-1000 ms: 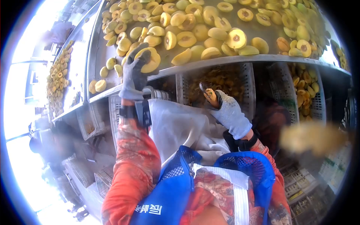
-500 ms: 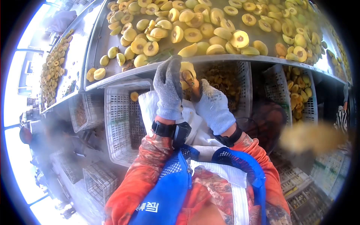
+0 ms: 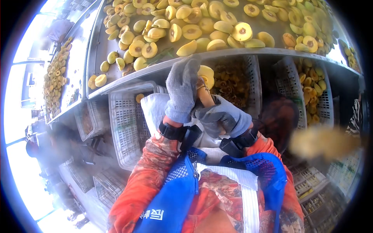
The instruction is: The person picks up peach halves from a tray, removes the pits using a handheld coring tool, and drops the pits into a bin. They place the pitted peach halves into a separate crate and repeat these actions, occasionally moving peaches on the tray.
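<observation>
My left hand (image 3: 182,87), in a grey-coated glove, is closed on a yellow fruit half (image 3: 207,76), probably a peach, just below the table's front edge. In a matching glove, my right hand (image 3: 227,116) wraps round the brown wooden handle (image 3: 204,97) of a small tool. Its head meets the cut face of the fruit, and its exact shape is hard to make out. Many more fruit halves (image 3: 191,32) lie on the metal table (image 3: 155,66) beyond my hands, some with the cut side up and brown hollows showing.
A white plastic crate (image 3: 126,128) stands left of my hands, partly draped with white cloth (image 3: 153,108). Under the table, one crate holds brown scraps (image 3: 231,81), and another on the right holds fruit pieces (image 3: 311,87). A yellowish blur (image 3: 324,142) covers part of the right side.
My right hand has turned and drawn down and back, showing more of the wooden handle. The fruit half has shifted slightly right in my left hand. My view has moved slightly.
</observation>
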Demonstrator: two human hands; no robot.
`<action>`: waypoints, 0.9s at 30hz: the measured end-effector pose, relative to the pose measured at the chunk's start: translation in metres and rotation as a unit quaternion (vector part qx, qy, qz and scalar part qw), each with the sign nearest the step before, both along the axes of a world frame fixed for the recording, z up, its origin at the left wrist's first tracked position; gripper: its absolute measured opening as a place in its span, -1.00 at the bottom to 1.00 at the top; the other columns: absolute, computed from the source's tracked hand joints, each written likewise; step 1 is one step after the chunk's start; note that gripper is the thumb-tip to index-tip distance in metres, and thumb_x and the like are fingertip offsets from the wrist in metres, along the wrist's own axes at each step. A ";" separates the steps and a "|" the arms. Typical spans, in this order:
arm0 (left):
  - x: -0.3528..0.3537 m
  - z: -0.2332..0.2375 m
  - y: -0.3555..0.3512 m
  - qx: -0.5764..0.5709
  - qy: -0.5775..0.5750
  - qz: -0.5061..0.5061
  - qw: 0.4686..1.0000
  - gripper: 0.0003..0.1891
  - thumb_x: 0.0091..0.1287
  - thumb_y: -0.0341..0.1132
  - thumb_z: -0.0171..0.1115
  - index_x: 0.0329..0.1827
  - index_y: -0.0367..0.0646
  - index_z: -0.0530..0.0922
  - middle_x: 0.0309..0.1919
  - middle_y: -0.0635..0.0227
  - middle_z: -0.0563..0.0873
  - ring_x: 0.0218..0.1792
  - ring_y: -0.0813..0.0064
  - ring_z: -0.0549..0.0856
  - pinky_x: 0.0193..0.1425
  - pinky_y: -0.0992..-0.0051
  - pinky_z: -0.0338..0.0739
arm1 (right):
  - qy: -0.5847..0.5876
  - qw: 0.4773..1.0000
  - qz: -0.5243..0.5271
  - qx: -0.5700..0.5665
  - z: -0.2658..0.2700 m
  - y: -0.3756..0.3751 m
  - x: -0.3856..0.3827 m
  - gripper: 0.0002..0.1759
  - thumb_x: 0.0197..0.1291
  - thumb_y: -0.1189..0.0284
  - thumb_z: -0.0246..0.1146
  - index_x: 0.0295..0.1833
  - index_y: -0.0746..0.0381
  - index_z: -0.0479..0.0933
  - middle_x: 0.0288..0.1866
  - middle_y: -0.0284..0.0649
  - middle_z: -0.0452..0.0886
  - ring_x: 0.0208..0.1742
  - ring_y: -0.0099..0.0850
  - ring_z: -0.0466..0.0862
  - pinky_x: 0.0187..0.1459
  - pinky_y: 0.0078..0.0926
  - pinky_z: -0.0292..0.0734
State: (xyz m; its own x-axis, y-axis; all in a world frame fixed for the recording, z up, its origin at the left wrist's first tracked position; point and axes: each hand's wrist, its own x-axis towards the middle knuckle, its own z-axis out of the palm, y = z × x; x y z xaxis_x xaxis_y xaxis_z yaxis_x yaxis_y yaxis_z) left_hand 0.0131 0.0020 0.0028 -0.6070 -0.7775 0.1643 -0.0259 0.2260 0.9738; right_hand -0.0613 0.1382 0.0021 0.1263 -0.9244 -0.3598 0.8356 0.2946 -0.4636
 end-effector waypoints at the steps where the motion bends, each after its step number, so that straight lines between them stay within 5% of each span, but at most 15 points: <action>1: -0.001 0.004 0.002 0.058 -0.012 0.000 0.998 -0.79 0.43 -0.41 0.14 0.04 -0.30 0.59 -0.04 0.22 0.70 -0.10 0.49 0.67 0.01 0.45 0.57 | -0.076 0.997 0.017 -0.010 0.000 0.002 -0.001 -0.77 0.04 0.50 0.28 -0.19 0.35 0.48 -0.66 -0.30 0.42 -0.73 -0.52 0.38 -0.68 -0.60 0.24; 4: 0.003 -0.006 -0.006 -0.088 -0.057 0.017 0.994 -0.76 0.38 -0.37 0.20 0.04 -0.29 0.60 -0.07 0.24 0.70 -0.13 0.49 0.68 -0.02 0.45 0.58 | -0.076 0.996 -0.015 -0.039 -0.003 0.004 0.004 -0.70 0.09 0.52 0.30 -0.09 0.42 0.44 -0.70 -0.34 0.36 -0.81 -0.55 0.32 -0.74 -0.50 0.20; 6: 0.016 -0.015 -0.028 0.076 0.034 0.061 0.995 -0.75 0.40 -0.36 0.18 0.04 -0.31 0.59 -0.09 0.24 0.69 -0.13 0.48 0.67 -0.02 0.47 0.60 | -0.123 0.984 -0.017 -0.130 0.000 0.009 -0.006 -0.65 0.09 0.48 0.32 -0.07 0.43 0.41 -0.70 -0.31 0.37 -0.80 -0.51 0.36 -0.73 -0.53 0.23; 8: 0.047 -0.012 -0.068 0.192 0.117 0.131 0.966 -0.74 0.42 -0.34 0.17 0.04 -0.34 0.58 -0.12 0.25 0.68 -0.13 0.48 0.67 -0.02 0.49 0.61 | 0.042 0.996 -0.010 -0.081 0.000 0.010 -0.021 -0.61 0.08 0.35 0.33 -0.07 0.39 0.44 -0.64 -0.24 0.45 -0.75 -0.39 0.42 -0.66 -0.49 0.33; 10: 0.081 0.001 -0.102 0.073 0.068 0.160 0.982 -0.77 0.40 -0.35 0.21 0.00 -0.34 0.60 -0.16 0.27 0.67 -0.17 0.51 0.67 -0.06 0.51 0.62 | 0.263 0.965 -0.015 -0.005 -0.023 0.012 -0.037 -0.56 0.06 0.27 0.34 -0.06 0.36 0.47 -0.56 -0.13 0.56 -0.65 -0.23 0.55 -0.55 -0.37 0.48; 11: 0.099 -0.001 -0.129 -0.027 -0.020 0.152 0.988 -0.77 0.38 -0.36 0.24 -0.02 -0.34 0.61 -0.17 0.24 0.68 -0.21 0.53 0.67 -0.10 0.53 0.60 | 0.553 0.826 -0.006 0.107 -0.058 0.012 -0.042 -0.55 0.06 0.24 0.34 -0.04 0.33 0.49 -0.43 -0.06 0.61 -0.48 -0.13 0.61 -0.39 -0.27 0.53; 12: 0.095 0.012 -0.139 -0.096 -0.140 0.137 0.976 -0.72 0.34 -0.33 0.28 0.00 -0.35 0.60 -0.15 0.21 0.69 -0.21 0.51 0.67 -0.09 0.52 0.59 | 0.777 0.593 0.006 0.208 -0.088 0.012 -0.043 -0.54 0.05 0.22 0.33 -0.02 0.31 0.51 -0.30 0.01 0.67 -0.31 -0.03 0.67 -0.22 -0.18 0.58; 14: 0.068 0.042 -0.141 -0.239 -0.408 0.075 0.878 -0.61 0.27 -0.27 0.34 0.04 -0.38 0.58 -0.11 0.16 0.71 -0.21 0.44 0.68 -0.07 0.48 0.58 | 0.723 0.639 0.025 0.260 -0.081 0.012 -0.050 -0.53 0.06 0.16 0.33 -0.01 0.27 0.54 -0.10 0.08 0.65 -0.06 0.04 0.62 0.00 -0.10 0.51; 15: 0.046 0.023 -0.128 -0.170 -0.240 0.081 0.952 -0.55 0.24 -0.22 0.35 0.10 -0.35 0.58 -0.04 0.11 0.70 -0.11 0.29 0.70 0.03 0.43 0.56 | 0.724 0.645 0.004 0.244 -0.084 0.013 -0.049 -0.53 0.06 0.16 0.32 -0.02 0.26 0.54 -0.11 0.07 0.65 -0.07 0.04 0.63 -0.01 -0.10 0.51; 17: 0.000 0.005 -0.108 -0.276 -0.312 -0.028 0.908 -0.36 0.17 -0.05 0.38 0.29 -0.16 0.48 0.08 0.01 0.64 0.11 0.08 0.62 0.18 0.29 0.50 | 0.768 0.609 -0.077 0.184 -0.096 0.017 -0.043 -0.56 0.06 0.18 0.35 -0.05 0.26 0.53 -0.25 0.02 0.67 -0.25 -0.02 0.66 -0.15 -0.14 0.55; 19: -0.044 -0.002 -0.093 -0.367 -0.428 -0.082 0.822 -0.38 0.18 0.10 0.31 0.26 -0.02 0.51 0.00 0.00 0.67 0.04 0.02 0.65 0.15 0.23 0.52 | 0.707 0.675 -0.084 0.193 -0.090 0.014 -0.044 -0.62 0.08 0.25 0.36 -0.06 0.25 0.53 -0.36 -0.03 0.64 -0.40 -0.16 0.66 -0.30 -0.24 0.55; 20: -0.060 -0.027 -0.109 -0.316 -0.437 -0.103 0.836 -0.38 0.19 0.12 0.30 0.22 -0.07 0.54 -0.10 0.00 0.71 -0.01 0.01 0.67 0.09 0.20 0.53 | 0.674 0.707 -0.087 0.196 -0.087 0.013 -0.045 -0.64 0.09 0.29 0.37 -0.06 0.25 0.53 -0.42 -0.05 0.63 -0.47 -0.23 0.65 -0.38 -0.28 0.54; 22: -0.080 -0.025 -0.123 -0.283 -0.467 -0.108 0.831 -0.41 0.20 0.13 0.29 0.17 -0.10 0.58 -0.14 0.01 0.72 -0.04 0.00 0.68 0.04 0.19 0.54 | 0.596 0.777 -0.115 0.170 -0.078 0.010 -0.046 -0.59 0.06 0.21 0.34 0.00 0.18 0.55 -0.12 0.06 0.64 -0.06 0.04 0.62 0.02 -0.16 0.52; 26: -0.058 -0.005 -0.104 0.019 -0.180 -0.201 0.963 -0.58 0.23 -0.21 0.38 0.15 -0.11 0.61 -0.06 0.17 0.74 -0.02 0.26 0.72 0.01 0.36 0.59 | 0.380 0.894 -0.213 0.107 -0.064 0.005 -0.046 -0.64 0.18 0.19 0.31 -0.01 0.17 0.56 -0.22 -0.10 0.63 -0.32 -0.20 0.63 -0.34 -0.29 0.53; 27: -0.052 0.004 -0.097 -0.129 -0.136 -0.268 0.945 -0.56 0.19 -0.33 0.39 0.17 -0.10 0.60 0.04 0.19 0.69 0.05 0.28 0.68 0.07 0.38 0.59 | 0.235 0.939 -0.221 0.116 -0.049 0.001 -0.046 -0.64 0.21 0.17 0.29 0.01 0.17 0.55 -0.22 -0.16 0.62 -0.36 -0.31 0.62 -0.44 -0.37 0.48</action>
State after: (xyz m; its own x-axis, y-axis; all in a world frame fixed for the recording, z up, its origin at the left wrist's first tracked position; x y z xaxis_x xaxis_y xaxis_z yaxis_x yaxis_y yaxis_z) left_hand -0.0393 -0.0946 0.0066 -0.9494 -0.3016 0.0877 -0.0817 0.5069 0.8581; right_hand -0.1072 0.1393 -0.0473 -0.4748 -0.7393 -0.4776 0.6188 0.1054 -0.7784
